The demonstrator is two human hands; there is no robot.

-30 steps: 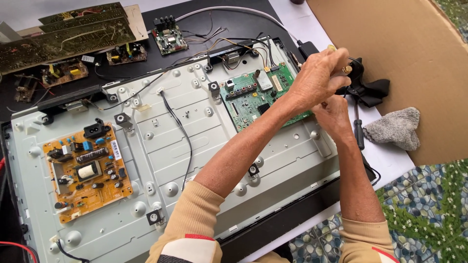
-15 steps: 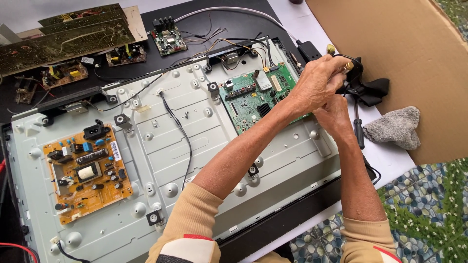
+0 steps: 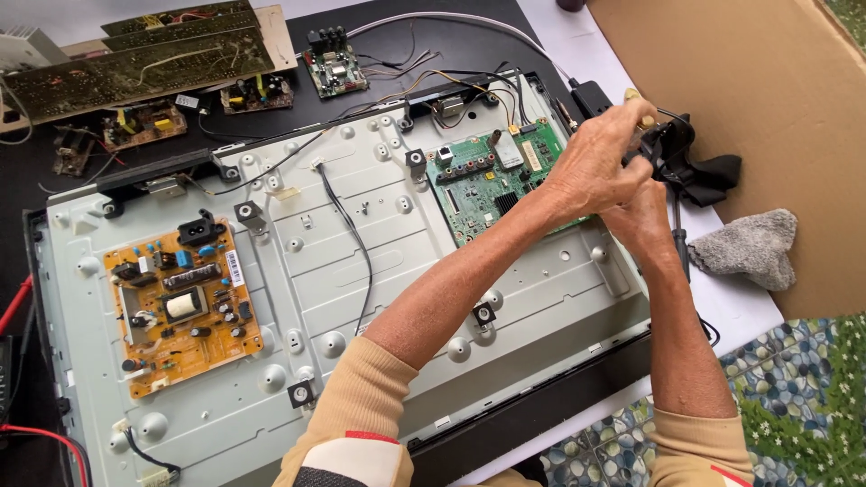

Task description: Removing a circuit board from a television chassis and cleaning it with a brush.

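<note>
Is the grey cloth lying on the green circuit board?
No, the grey cloth lies off the panel on the brown cardboard, apart from the green circuit board.

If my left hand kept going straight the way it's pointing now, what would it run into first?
The left hand points up and to the right. Just past its fingers lies the black part it is working at, then probably the brown cardboard, though depth is unclear.

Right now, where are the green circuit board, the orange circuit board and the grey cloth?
green circuit board (image 3: pixel 483 185), head view, its middle left of the hands.
orange circuit board (image 3: pixel 180 302), head view, its centre.
grey cloth (image 3: pixel 747 248), head view, its middle.
</note>
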